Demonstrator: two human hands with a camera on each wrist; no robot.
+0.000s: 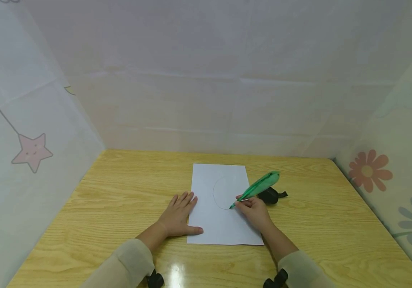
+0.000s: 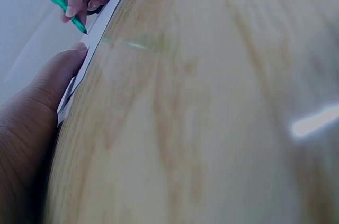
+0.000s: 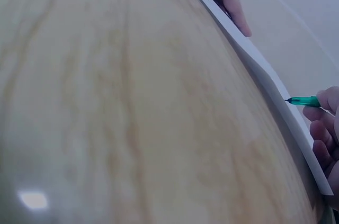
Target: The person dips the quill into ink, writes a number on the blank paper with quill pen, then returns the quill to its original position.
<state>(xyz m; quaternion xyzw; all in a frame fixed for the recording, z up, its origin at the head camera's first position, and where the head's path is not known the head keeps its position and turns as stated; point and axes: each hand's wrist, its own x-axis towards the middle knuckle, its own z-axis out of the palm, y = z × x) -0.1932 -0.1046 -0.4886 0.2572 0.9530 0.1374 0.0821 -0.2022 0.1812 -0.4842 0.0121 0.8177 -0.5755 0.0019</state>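
Curve point(image 1: 213, 194) looked half-drawn on the paper point(image 1: 216, 226)
Right hand point(image 1: 255, 212) pinched the green pen point(image 1: 259, 185), tip near the paper's middle; left hand point(image 1: 178, 219) lay, fingers spread, at its left edge. Continuing probably needed steady bracing.

Table point(image 1: 126, 188): showing yellowish wood grain, light gleaming off it.
Paper point(image 1: 216, 222): lying about midway between the left and right edges, a short side facing the far edge.
Black object point(image 1: 270, 197): sitting beside the paper, toward the right edge.

The green pen point(image 1: 259, 187) slants tip-down over curve-marked white paper point(image 1: 223, 225)
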